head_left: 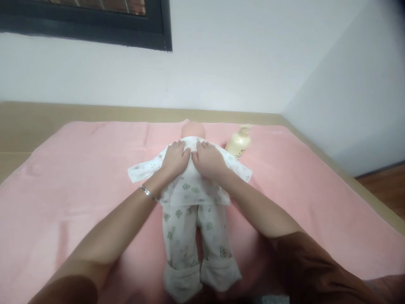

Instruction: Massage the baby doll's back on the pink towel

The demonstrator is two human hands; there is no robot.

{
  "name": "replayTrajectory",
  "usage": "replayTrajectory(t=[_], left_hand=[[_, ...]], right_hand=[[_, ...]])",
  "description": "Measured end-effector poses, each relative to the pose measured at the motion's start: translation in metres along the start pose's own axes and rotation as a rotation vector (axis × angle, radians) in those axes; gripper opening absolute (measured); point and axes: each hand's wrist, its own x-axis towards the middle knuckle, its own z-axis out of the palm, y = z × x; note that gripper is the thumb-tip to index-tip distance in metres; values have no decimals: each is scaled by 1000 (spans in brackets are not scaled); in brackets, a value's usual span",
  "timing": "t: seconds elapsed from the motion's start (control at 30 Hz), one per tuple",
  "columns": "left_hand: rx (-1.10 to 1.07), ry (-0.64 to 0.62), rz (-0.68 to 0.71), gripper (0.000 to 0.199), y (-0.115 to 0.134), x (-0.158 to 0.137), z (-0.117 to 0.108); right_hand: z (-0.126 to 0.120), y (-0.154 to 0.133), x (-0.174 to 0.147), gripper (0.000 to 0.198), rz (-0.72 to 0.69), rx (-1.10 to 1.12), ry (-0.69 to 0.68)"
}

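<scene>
A baby doll lies stretched out on the pink mat, its bald head (pixel 193 129) toward the wall and no face showing. It wears a white printed top (pixel 193 188) and matching trousers (pixel 182 236) with turned-up cuffs. My left hand (pixel 176 158) rests on the upper part of the top, left of the middle. Opposite it, my right hand (pixel 209 160) lies on the right side, thumbs close to each other. Both hands are laid on the cloth with the thumbs apart from the fingers. The sleeves spread out to either side.
A pale yellow pump bottle (pixel 238 143) stands on the mat beyond my right hand. The pink mat (pixel 95 177) covers a wooden surface (pixel 38 116) against a white wall. A dark-framed window (pixel 126 31) is at the upper left.
</scene>
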Motion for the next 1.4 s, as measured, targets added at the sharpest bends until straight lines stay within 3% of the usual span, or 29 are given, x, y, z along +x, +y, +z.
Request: replayTrajectory(t=[0.13, 0.3, 0.43, 0.57, 0.87, 1.03, 1.13, 1.4], left_hand=[[-118, 0, 15, 43, -11, 8, -4], [80, -3, 11, 41, 6, -1, -5], [239, 41, 91, 43, 26, -15, -2], [233, 62, 159, 41, 31, -20, 0], [14, -21, -54, 40, 17, -6, -7], [-24, -7, -81, 40, 8, 1, -6], [10, -15, -75, 43, 9, 1, -7], [141, -15, 59, 50, 29, -20, -2]], right_hand=[[-12, -9, -13, 48, -40, -64, -43], [-13, 5, 1, 46, 14, 75, -54], [-3, 19, 16, 53, 11, 76, -37], [7, 22, 20, 56, -30, 44, -28], [-3, 5, 2, 60, -44, -43, -60], [-9, -16, -19, 57, -117, -69, -59], [-11, -11, -13, 50, -136, -16, -62], [-1, 26, 23, 53, 100, 183, -67]])
